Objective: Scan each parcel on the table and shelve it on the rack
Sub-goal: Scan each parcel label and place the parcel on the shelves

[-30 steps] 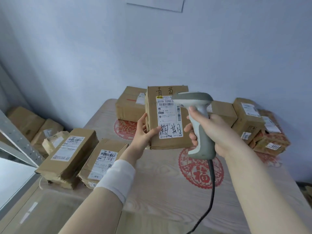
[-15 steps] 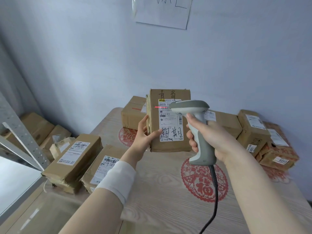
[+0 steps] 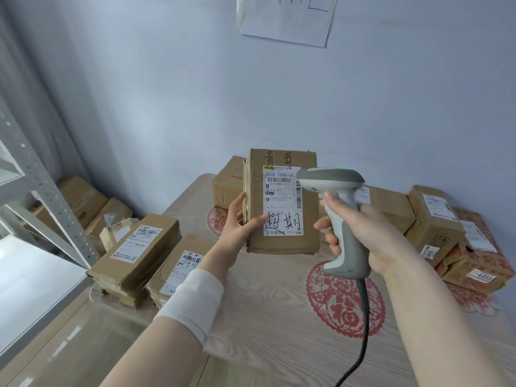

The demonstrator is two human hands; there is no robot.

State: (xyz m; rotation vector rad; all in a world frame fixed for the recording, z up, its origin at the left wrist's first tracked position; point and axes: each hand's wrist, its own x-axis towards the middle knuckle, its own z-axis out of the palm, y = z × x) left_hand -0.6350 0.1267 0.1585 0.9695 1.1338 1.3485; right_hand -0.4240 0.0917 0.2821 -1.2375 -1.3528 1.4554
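- left hand (image 3: pixel 239 220) clamps box (image 3: pixel 282 241) at its 9 o'clock edge; fingers bhnd it hidden.
- right hand (image 3: pixel 363 233) curled round scanner (image 3: pixel 339 202); head covers label's (image 3: pixel 279 196) 2 o'clock corner.

Cardboard parcels (image 3: pixel 134 255) and red paper-cut decals (image 3: pixel 342 311) lie on the wood-grain table (image 3: pixel 273 350).

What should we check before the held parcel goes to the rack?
1. Left hand grip on the parcel: ok, fingers round its left edge, thumb on front.
2. Barcode uncovered: ok, thumb lies lower on the label.
3. Scan confirmed: ok, judging by the green light lit on the barcode scanner.
4. Right hand grip on the scanner: ok.
5. Cable free: ok, hangs down toward the near edge.
6. Free space on the rack: cannot tell, mostly out of frame.
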